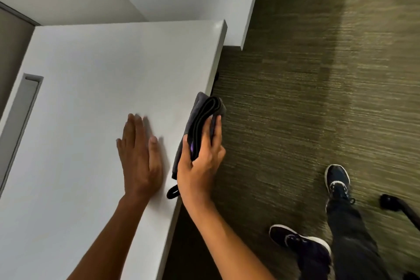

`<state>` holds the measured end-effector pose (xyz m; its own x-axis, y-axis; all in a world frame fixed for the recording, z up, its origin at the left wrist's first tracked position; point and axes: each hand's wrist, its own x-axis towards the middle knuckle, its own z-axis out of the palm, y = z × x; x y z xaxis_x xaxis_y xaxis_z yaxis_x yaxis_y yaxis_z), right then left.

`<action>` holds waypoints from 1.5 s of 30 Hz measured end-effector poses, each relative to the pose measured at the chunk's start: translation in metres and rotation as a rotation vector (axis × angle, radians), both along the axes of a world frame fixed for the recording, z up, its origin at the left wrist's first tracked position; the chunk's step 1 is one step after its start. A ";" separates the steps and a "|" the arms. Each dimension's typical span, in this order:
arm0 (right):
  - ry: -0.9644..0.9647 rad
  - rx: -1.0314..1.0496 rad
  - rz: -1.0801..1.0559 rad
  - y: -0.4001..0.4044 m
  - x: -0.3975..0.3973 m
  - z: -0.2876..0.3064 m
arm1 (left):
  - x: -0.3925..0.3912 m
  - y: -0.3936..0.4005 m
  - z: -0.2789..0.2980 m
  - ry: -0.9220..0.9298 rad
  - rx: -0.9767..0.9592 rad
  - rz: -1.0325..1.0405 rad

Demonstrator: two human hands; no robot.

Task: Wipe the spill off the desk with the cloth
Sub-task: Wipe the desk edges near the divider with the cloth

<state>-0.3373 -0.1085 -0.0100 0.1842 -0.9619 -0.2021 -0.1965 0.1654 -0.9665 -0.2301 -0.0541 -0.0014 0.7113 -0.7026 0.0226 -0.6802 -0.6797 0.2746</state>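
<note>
Dark grey folded cloth (200, 125) is pinched in the right hand (200, 166), thumb on one side and fingers on the other, held right at the desk's (91, 75) near edge with a little black loop hanging off the bottom. Left hand (139, 157) lies flat and open on the white top just beside it. Can't make out any spill on the surface; green carpet (306, 75) and dark sneakers (300, 243) sit off to the right.
</note>
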 end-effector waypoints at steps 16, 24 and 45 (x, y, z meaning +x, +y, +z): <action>0.035 -0.033 -0.011 -0.179 0.048 -0.005 | -0.002 -0.001 0.002 0.043 0.043 -0.004; 0.090 -0.080 0.027 -0.168 0.040 -0.001 | 0.000 -0.002 0.000 0.039 0.050 -0.002; -0.009 -0.084 0.024 -0.002 -0.002 -0.004 | 0.000 -0.001 0.001 0.028 0.059 0.005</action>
